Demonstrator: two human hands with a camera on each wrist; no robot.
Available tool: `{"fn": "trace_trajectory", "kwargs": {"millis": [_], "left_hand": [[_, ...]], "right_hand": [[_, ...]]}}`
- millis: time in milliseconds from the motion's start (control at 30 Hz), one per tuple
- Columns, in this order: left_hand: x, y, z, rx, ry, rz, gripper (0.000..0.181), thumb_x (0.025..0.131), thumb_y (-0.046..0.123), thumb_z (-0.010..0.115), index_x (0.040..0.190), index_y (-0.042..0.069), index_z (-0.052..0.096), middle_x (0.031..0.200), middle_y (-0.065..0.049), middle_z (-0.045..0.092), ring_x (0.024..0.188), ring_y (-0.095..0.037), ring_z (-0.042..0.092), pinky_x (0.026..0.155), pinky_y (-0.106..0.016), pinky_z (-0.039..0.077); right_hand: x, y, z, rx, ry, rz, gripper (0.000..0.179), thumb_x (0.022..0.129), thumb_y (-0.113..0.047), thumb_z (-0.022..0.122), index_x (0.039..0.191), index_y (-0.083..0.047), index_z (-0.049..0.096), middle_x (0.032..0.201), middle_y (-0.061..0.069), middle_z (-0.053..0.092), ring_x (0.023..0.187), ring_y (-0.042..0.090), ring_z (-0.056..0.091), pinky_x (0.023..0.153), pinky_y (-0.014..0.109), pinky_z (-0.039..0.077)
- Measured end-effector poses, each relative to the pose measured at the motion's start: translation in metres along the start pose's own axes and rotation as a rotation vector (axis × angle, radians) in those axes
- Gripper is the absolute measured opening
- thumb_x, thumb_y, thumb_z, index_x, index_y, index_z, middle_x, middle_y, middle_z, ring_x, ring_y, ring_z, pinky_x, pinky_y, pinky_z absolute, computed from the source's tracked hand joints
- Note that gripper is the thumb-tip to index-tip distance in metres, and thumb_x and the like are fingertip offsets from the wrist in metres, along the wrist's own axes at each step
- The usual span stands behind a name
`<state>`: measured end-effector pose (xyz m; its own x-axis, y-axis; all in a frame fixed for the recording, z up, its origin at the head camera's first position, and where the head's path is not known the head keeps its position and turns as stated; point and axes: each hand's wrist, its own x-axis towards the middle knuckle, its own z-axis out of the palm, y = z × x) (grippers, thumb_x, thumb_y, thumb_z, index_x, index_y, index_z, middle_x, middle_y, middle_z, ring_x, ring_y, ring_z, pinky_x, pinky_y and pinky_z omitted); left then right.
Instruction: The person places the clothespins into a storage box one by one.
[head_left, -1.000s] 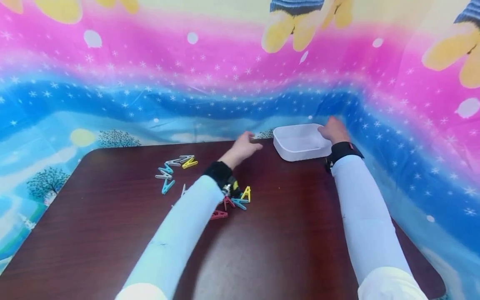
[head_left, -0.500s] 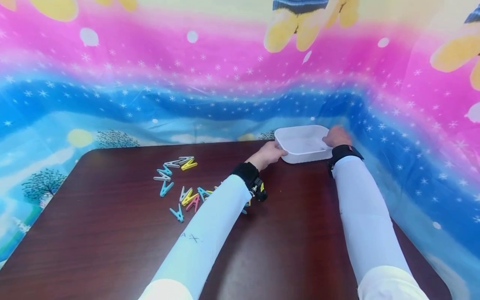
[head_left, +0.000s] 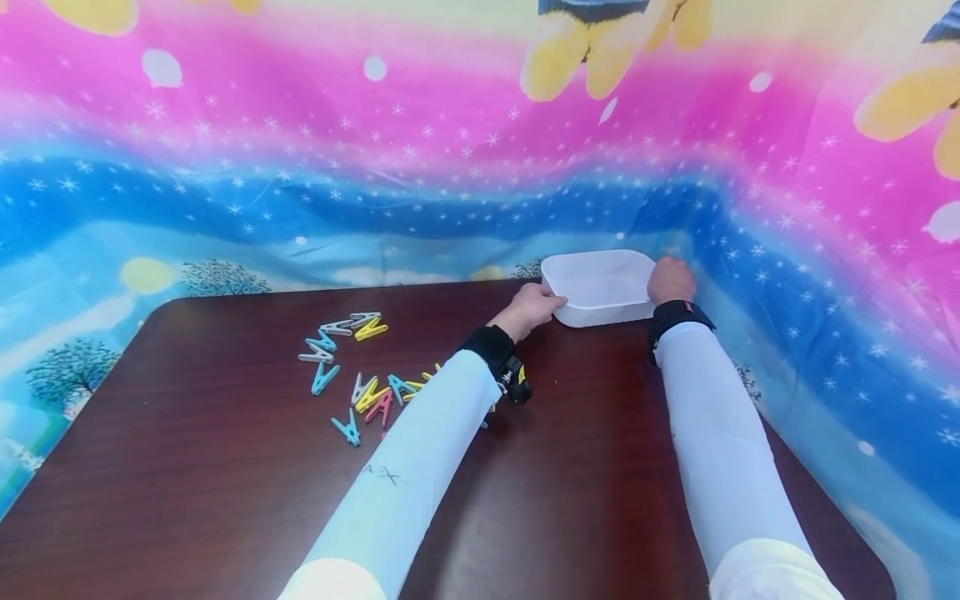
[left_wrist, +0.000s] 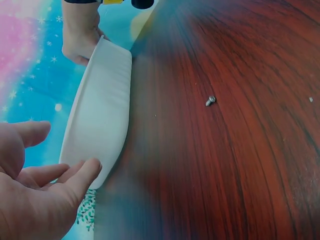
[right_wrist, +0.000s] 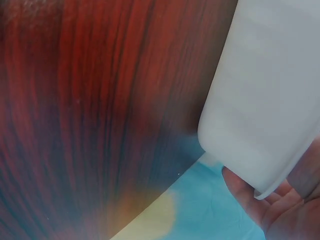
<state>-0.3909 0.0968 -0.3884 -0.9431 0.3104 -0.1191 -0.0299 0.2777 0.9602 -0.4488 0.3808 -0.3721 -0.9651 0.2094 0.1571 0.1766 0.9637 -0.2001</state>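
White plastic container point(head_left: 607, 315): seen at the far edge of the tabletop point(head_left: 187, 467), near the far right corner, open side up; whether its base is fully rested on the wood cannot be told.
Left hand point(head_left: 527, 308): placed at the container's left end, with fingertips brought against its near left corner; in the left wrist view one digit is held apart from the others, and whether the rim is gripped cannot be told.
Right hand point(head_left: 671, 281): placed at the right end; the rim is pinched there, with one digit laid along the outside and other fingers curled over the edge.
Upper clothespins point(head_left: 371, 329): grey, yellow and blue ones are scattered towards the far edge, left of the middle of the tabletop.
Lower clothespins point(head_left: 380, 408): blue, grey, yellow and red ones are spread nearer the middle, some partly hidden by the left sleeve point(head_left: 420, 450).
Screw point(left_wrist: 210, 101): seen lying on the bare wood, well apart from the container.
Wristbands point(head_left: 678, 317): worn dark on both wrists, over the ends of white sleeves; a small black device point(head_left: 516, 382) is carried under the left one.
Printed cloth point(head_left: 315, 125): hung behind the far edge and along the right edge, patterned in pink, blue and yellow with white snowflakes.
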Motion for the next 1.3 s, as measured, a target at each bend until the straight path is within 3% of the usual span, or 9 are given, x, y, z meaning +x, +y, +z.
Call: {"fn": "trace_trajectory", "kwargs": {"millis": [200, 300, 567, 667, 767, 933, 1133, 1300], "left_hand": [[-0.001, -0.002, -0.005, -0.001, 0.013, -0.011, 0.033, 0.103, 0.018, 0.061, 0.128, -0.002, 0.066, 0.122, -0.021, 0.064, 0.081, -0.022, 0.048, 0.074, -0.033, 0.042], [0.0, -0.003, -0.007, 0.017, 0.038, -0.038, 0.035, 0.102, 0.017, 0.061, 0.131, -0.002, 0.063, 0.123, -0.015, 0.065, 0.087, -0.021, 0.051, 0.072, -0.03, 0.041], [0.001, -0.005, -0.013, -0.048, 0.074, -0.059, 0.035, 0.102, 0.013, 0.059, 0.132, -0.004, 0.058, 0.127, -0.016, 0.061, 0.091, -0.024, 0.052, 0.082, -0.037, 0.048], [0.0, -0.007, -0.015, -0.085, 0.097, -0.084, 0.044, 0.102, 0.016, 0.06, 0.141, -0.002, 0.049, 0.137, -0.016, 0.057, 0.108, -0.025, 0.057, 0.093, -0.036, 0.054], [-0.003, -0.009, -0.017, -0.157, 0.109, -0.116, 0.054, 0.102, 0.016, 0.062, 0.149, 0.001, 0.04, 0.147, -0.015, 0.05, 0.126, -0.027, 0.057, 0.103, -0.041, 0.053], [-0.006, -0.009, -0.023, -0.264, 0.11, -0.102, 0.061, 0.101, 0.008, 0.057, 0.156, 0.003, 0.032, 0.155, -0.019, 0.042, 0.135, -0.032, 0.052, 0.107, -0.043, 0.05], [-0.002, -0.009, -0.027, -0.239, 0.134, -0.12, 0.061, 0.1, 0.008, 0.055, 0.158, 0.008, 0.033, 0.156, -0.015, 0.042, 0.134, -0.028, 0.053, 0.106, -0.041, 0.052], [-0.001, -0.011, -0.032, -0.235, 0.113, -0.121, 0.059, 0.1, 0.008, 0.054, 0.156, 0.009, 0.038, 0.154, -0.015, 0.046, 0.134, -0.028, 0.054, 0.107, -0.043, 0.051]], "right_hand": [[-0.01, -0.013, -0.003, 0.002, 0.019, 0.012, 0.031, 0.104, -0.007, 0.042, 0.117, 0.017, 0.058, 0.108, 0.037, 0.061, 0.096, 0.051, 0.061, 0.086, 0.062, 0.055], [-0.014, -0.019, -0.003, -0.001, 0.02, 0.016, 0.03, 0.103, -0.007, 0.045, 0.115, 0.017, 0.059, 0.108, 0.037, 0.061, 0.096, 0.051, 0.06, 0.087, 0.062, 0.055], [-0.022, -0.032, -0.002, 0.013, -0.003, 0.052, 0.029, 0.102, -0.006, 0.051, 0.122, 0.015, 0.057, 0.114, 0.036, 0.06, 0.104, 0.052, 0.058, 0.096, 0.062, 0.051], [-0.024, -0.033, -0.001, 0.0, -0.01, 0.052, 0.029, 0.1, -0.006, 0.054, 0.12, 0.015, 0.058, 0.112, 0.035, 0.061, 0.102, 0.05, 0.059, 0.094, 0.061, 0.052], [-0.025, -0.034, 0.001, -0.001, -0.026, 0.054, 0.029, 0.098, -0.005, 0.056, 0.119, 0.015, 0.059, 0.112, 0.035, 0.061, 0.102, 0.05, 0.06, 0.092, 0.06, 0.053], [-0.028, -0.037, 0.001, 0.028, -0.054, 0.06, 0.029, 0.097, -0.006, 0.056, 0.118, 0.014, 0.059, 0.112, 0.034, 0.061, 0.101, 0.049, 0.059, 0.092, 0.06, 0.054], [-0.031, -0.036, -0.009, 0.092, -0.109, 0.027, 0.029, 0.094, -0.004, 0.057, 0.116, 0.015, 0.06, 0.112, 0.035, 0.06, 0.097, 0.048, 0.057, 0.094, 0.061, 0.052], [-0.036, -0.034, -0.019, 0.121, -0.179, 0.041, 0.027, 0.093, -0.003, 0.055, 0.113, 0.014, 0.061, 0.11, 0.034, 0.06, 0.092, 0.045, 0.057, 0.081, 0.054, 0.057]]}}
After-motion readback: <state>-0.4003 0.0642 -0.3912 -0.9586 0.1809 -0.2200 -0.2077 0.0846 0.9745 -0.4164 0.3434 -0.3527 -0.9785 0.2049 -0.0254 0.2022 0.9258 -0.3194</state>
